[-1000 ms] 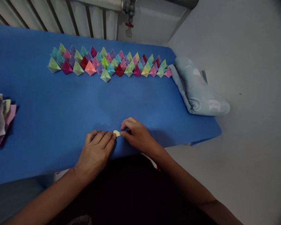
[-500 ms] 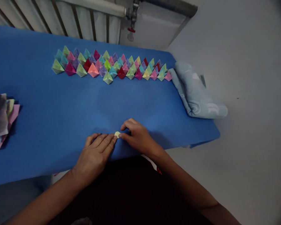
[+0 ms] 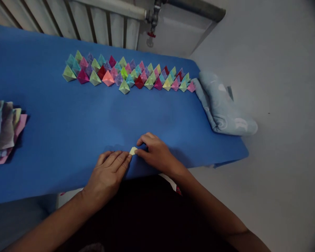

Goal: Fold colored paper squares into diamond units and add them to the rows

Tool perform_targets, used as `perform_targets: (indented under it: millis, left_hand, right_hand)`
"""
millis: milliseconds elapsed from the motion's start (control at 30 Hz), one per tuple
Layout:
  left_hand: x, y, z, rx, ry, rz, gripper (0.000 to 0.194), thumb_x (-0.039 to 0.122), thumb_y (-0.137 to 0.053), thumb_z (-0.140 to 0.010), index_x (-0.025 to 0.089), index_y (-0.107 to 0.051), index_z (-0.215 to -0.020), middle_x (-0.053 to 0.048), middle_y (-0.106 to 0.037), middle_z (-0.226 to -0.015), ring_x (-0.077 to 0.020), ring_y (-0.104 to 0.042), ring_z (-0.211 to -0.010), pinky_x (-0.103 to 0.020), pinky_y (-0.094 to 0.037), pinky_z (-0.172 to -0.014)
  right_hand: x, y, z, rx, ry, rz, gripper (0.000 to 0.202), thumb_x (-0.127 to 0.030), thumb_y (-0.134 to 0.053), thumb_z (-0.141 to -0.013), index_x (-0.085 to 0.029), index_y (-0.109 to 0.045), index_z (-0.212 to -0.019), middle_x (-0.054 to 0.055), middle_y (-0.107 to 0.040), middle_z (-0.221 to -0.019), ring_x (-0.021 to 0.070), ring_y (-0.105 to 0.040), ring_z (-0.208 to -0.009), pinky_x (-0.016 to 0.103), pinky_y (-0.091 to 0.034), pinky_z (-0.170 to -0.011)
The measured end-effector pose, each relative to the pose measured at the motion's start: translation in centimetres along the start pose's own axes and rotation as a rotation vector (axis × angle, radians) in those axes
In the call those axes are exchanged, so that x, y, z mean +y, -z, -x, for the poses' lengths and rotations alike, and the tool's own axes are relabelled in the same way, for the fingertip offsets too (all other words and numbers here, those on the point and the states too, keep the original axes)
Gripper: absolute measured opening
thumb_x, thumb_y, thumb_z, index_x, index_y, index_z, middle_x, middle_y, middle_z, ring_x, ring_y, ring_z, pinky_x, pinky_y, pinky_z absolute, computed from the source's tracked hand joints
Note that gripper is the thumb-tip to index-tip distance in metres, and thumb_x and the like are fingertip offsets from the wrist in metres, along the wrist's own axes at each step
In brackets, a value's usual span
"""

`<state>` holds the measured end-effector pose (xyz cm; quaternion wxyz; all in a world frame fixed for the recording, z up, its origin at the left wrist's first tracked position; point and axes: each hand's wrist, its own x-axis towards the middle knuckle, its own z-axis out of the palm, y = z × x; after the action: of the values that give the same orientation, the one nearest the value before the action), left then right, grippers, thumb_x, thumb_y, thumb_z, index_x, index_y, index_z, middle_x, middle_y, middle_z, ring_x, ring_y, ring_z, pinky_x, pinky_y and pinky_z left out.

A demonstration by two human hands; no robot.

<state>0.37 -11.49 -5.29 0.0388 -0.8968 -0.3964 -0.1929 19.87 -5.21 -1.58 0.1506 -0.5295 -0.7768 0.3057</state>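
A small pale yellow folded paper [image 3: 133, 151] lies on the blue surface [image 3: 89, 119] near its front edge. My left hand [image 3: 109, 171] rests flat on the left of it, fingers extended side by side, with the fingertips on the paper's left edge. On the other side my right hand [image 3: 154, 152] is curved, its thumb pressing the paper's right edge while the index finger is bent above, apart from the thumb. Farther back stand several rows of colourful folded paper pieces [image 3: 108, 78], with a single light green one [image 3: 124, 87] in front of them.
At the far left lies a stack of coloured papers and cloth-like sheets [image 3: 7, 136]. A folded grey-blue cloth [image 3: 223, 108] sits at the right end, beside the wall. Behind the surface are a white radiator [image 3: 101, 28] and a pipe valve with a red handle [image 3: 151, 34].
The whole view has shifted slightly, so things appear a little farther right. Both hands stay at the yellow paper, of which slightly more shows.
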Motion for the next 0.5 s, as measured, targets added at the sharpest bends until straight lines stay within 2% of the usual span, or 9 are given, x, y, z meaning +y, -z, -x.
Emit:
perform_targets:
  millis: [233,400,500]
  left_hand:
    - [-0.23,-0.48,0.18,0.033,0.022,0.054,0.036,0.004,-0.040,-0.092,0.010,-0.060,-0.122,-0.014,-0.068,-0.118,-0.0275,-0.060,-0.105,-0.045,-0.043,-0.089]
    - [-0.21,-0.85,0.20,0.049,0.080,0.093,0.040,0.003,-0.042,-0.090,0.011,-0.057,-0.126,-0.013,-0.067,-0.120,-0.0262,-0.060,-0.104,-0.044,-0.044,-0.089]
    - [-0.22,-0.77,0.13,0.051,0.069,0.084,0.039,0.004,-0.042,-0.090,0.010,-0.059,-0.125,-0.015,-0.068,-0.118,-0.0273,-0.061,-0.104,-0.044,-0.044,-0.089]
  right_hand:
    - [-0.17,-0.17,-0.19,-0.023,-0.047,0.039,0.014,-0.025,-0.070,-0.081,-0.019,-0.061,-0.089,0.001,-0.058,-0.090,0.0164,-0.053,-0.085,0.030,-0.041,-0.077]
    - [-0.20,-0.37,-0.42,-0.040,-0.014,0.094,0.014,-0.029,-0.067,-0.084,-0.019,-0.060,-0.089,0.003,-0.059,-0.092,0.0178,-0.053,-0.088,0.031,-0.041,-0.078]
    - [-0.09,-0.25,-0.44,-0.042,-0.004,0.089,0.014,-0.029,-0.068,-0.084,-0.019,-0.059,-0.088,0.002,-0.058,-0.091,0.0179,-0.053,-0.088,0.031,-0.041,-0.078]
